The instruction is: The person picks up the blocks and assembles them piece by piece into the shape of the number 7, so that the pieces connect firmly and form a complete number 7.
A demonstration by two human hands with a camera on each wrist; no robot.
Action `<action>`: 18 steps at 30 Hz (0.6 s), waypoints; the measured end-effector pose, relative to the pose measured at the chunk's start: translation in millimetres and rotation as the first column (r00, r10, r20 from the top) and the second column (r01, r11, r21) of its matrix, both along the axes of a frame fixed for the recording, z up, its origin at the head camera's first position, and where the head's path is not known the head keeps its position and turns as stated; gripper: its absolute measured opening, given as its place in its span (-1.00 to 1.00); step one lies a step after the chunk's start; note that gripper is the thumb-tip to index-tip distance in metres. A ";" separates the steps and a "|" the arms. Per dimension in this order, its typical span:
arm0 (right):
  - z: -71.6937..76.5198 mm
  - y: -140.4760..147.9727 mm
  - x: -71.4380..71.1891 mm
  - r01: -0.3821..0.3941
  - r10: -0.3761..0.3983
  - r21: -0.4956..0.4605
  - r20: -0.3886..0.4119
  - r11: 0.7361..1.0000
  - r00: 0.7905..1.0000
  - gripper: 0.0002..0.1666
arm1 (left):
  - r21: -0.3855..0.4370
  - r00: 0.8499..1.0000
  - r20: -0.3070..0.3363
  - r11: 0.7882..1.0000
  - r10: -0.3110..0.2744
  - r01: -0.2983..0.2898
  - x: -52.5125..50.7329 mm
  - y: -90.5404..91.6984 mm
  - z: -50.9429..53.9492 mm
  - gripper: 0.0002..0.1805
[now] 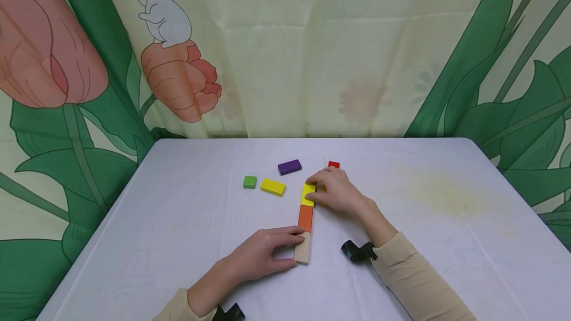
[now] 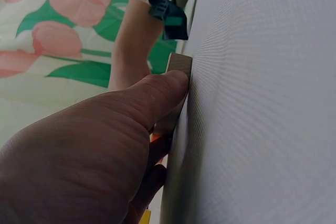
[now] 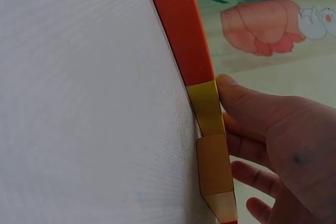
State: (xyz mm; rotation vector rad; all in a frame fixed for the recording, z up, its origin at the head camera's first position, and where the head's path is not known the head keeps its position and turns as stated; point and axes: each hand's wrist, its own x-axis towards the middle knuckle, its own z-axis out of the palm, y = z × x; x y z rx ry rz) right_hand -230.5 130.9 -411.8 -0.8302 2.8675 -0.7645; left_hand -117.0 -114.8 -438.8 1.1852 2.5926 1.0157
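Observation:
A plain wooden block [image 1: 302, 248], an orange block [image 1: 305, 218] and a yellow block [image 1: 308, 194] lie end to end in a straight row on the white-covered table. My left hand [image 1: 263, 251] holds the wooden block, thumb at its near end and fingertips on its far part. In the left wrist view the thumb presses the wooden block [image 2: 179, 64]. At the far end of the row, my right hand [image 1: 335, 189] pinches the yellow block [image 3: 206, 106] between thumb and fingers. A tan-looking block [image 3: 214, 163] shows beside it in the right wrist view, mostly hidden from the head view.
Left of the row's far end lie a loose yellow block [image 1: 273, 187], a small green block [image 1: 250, 182] and a purple block [image 1: 289, 167]. A red block [image 1: 333, 164] shows just beyond my right hand. A patterned curtain [image 1: 285, 63] hangs behind the table's back edge.

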 end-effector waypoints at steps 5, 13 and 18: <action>-1.4 1.0 0.5 -0.003 0.003 0.000 -0.008 1.000 1.000 -0.55 | -0.023 1.000 0.006 1.000 0.001 -0.001 -0.6 1.2 1.4 -0.48; -2.1 -0.3 3.9 -0.005 0.005 -0.011 -0.022 1.000 1.000 -0.58 | -0.012 1.000 0.026 1.000 -0.009 0.009 0.5 0.9 2.8 -0.49; -3.1 -2.0 7.3 0.009 -0.009 -0.010 -0.035 1.000 0.999 -0.60 | -0.020 0.999 0.045 1.000 -0.007 0.008 1.8 1.1 4.7 -0.50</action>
